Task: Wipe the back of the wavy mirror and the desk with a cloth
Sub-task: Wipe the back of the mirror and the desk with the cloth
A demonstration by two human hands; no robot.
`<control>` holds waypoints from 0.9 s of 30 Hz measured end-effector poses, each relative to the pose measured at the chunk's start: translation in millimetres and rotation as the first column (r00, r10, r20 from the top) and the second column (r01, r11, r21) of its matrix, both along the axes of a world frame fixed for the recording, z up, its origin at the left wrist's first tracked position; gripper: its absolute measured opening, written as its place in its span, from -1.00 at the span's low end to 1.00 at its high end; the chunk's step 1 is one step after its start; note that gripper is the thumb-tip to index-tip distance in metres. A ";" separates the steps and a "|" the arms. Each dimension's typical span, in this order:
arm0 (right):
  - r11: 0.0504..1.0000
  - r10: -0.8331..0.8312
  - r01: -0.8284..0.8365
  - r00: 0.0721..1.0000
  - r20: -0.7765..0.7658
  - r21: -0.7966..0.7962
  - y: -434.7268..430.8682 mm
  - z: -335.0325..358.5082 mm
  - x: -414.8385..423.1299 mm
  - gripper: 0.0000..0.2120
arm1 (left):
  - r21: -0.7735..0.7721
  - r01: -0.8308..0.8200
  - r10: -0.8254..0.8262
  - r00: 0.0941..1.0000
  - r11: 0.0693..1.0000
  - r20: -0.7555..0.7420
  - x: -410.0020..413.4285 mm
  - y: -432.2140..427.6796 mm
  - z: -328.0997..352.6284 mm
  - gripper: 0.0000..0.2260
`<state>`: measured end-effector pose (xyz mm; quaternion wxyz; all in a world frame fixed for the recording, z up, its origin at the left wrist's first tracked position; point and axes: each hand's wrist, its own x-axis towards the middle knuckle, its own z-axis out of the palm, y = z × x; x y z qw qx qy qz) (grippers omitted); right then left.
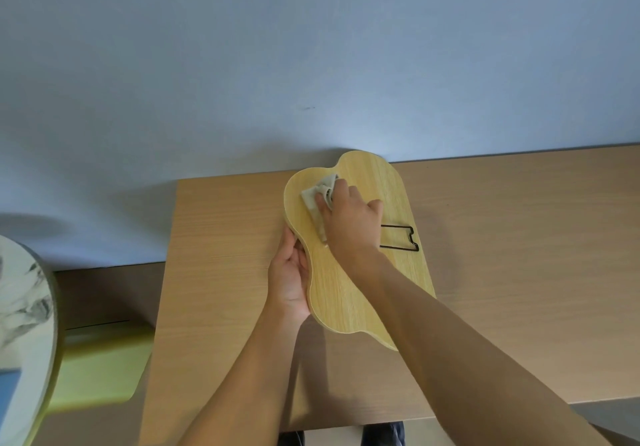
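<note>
The wavy mirror (349,293) lies face down on the wooden desk (221,237), its light wood-grain back facing up. A black wire stand (403,237) is fixed to that back on the right side. My right hand (349,220) presses a folded whitish cloth (317,199) onto the upper left part of the back. My left hand (291,279) grips the mirror's left edge at its narrow waist, with the near end of the mirror tilted slightly off the desk.
A pale blue wall (311,64) runs along the desk's far edge. A round marble-patterned tabletop (24,324) sits at the far left, with a yellow-green box (100,366) below it. Bare desk extends to the right (519,255).
</note>
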<state>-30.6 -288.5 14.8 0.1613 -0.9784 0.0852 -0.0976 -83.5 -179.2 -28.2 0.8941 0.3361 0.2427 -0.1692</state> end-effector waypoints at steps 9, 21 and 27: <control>0.969 -0.065 0.071 0.997 -0.034 0.237 -7.5 16.1 21.3 -0.65 | 0.071 0.005 -0.003 1.000 0.997 -0.030 0.8 -1.3 3.7 -0.64; 0.983 -0.034 0.053 0.993 -0.109 0.174 -7.3 -9.2 59.4 -0.66 | 0.130 0.053 -0.057 0.998 0.990 0.029 -0.9 -2.2 13.6 -0.59; 0.988 -0.100 0.120 0.979 -0.178 0.102 -50.4 -29.2 59.6 -0.77 | 0.098 0.054 -0.062 0.995 0.994 0.078 -2.7 -2.6 14.6 -0.60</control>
